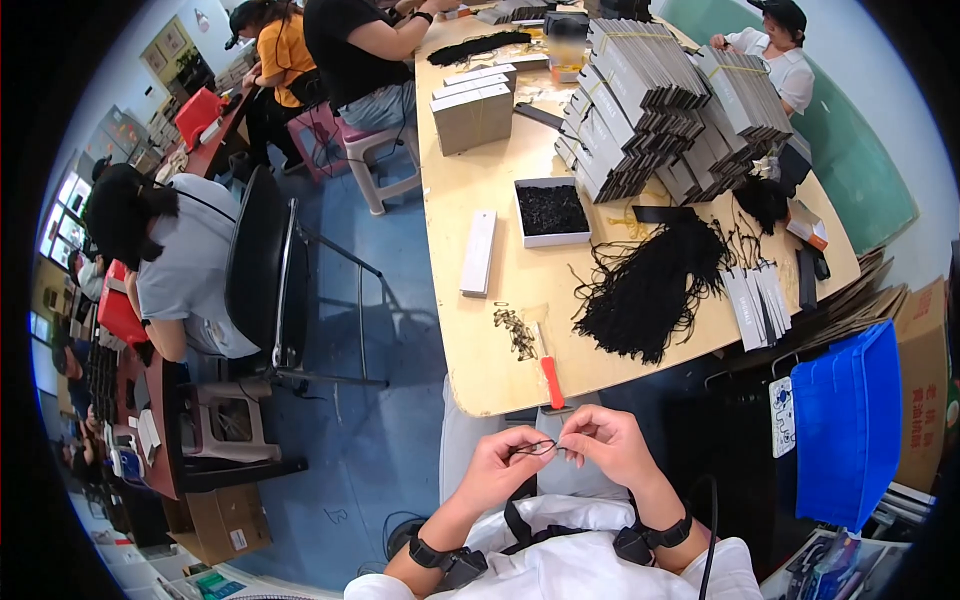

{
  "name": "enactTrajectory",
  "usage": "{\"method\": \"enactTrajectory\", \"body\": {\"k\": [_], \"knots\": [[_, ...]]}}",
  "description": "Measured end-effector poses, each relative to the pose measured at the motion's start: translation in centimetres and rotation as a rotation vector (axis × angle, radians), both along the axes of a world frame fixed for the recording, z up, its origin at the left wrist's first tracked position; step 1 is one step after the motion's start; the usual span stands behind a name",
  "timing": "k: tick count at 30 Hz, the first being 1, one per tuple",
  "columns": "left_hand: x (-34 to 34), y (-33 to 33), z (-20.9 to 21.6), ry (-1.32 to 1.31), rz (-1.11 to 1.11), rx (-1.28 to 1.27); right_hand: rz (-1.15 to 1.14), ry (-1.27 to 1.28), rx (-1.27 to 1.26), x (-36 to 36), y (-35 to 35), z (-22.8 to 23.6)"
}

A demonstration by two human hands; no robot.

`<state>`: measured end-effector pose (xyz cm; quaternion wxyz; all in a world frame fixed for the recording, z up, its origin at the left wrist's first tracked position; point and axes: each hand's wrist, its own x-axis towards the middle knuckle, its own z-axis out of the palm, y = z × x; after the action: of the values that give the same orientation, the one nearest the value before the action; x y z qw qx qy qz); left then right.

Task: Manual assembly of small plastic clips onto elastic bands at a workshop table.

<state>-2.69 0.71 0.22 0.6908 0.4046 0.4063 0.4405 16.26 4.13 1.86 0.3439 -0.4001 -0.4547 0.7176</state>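
Note:
Over my lap, just off the table's near edge, my left hand [504, 463] pinches a thin black cord [533, 449] that forms a small loop. Fingertips of my right hand [607, 447] close on the same cord, nearly touching the left ones. Closest to both hands on the table lies a red-handled tool [551, 382] with a thin metal shaft. Beside it is a small heap of dark little loops [516, 334]. Farther right spreads a big tangle of black cords [655, 285]. Several pale tags with black strings [757, 305] lie past it.
The wooden table [450, 340] carries a white box [555, 239] of small black pieces, a slim pale box [479, 253] and tall grey stacks [640, 110]. Right of me stand a blue bin [848, 425] and a cardboard carton [922, 380]. Other people sit left and beyond, near a black chair [262, 260].

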Motion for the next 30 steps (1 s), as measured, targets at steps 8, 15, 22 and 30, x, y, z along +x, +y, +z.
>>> {"method": "enactTrajectory", "body": {"k": [8, 15, 22, 30], "knots": [[0.5, -0.1, -0.2, -0.002, 0.067, -0.022, -0.036, -0.097, 0.150, -0.2, -0.4, 0.3], [1.0, -0.3, -0.3, 0.105, 0.175, -0.033, -0.068, -0.169, 0.233, -0.7, -0.9, 0.4], [1.3, -0.1, 0.3, 0.225, 0.217, -0.004, -0.086, -0.096, 0.262, -0.6, -1.3, 0.3], [1.7, -0.2, 0.3, 0.124, 0.271, -0.024, -0.129, -0.198, 0.332, -1.0, -1.4, 0.1]]}}
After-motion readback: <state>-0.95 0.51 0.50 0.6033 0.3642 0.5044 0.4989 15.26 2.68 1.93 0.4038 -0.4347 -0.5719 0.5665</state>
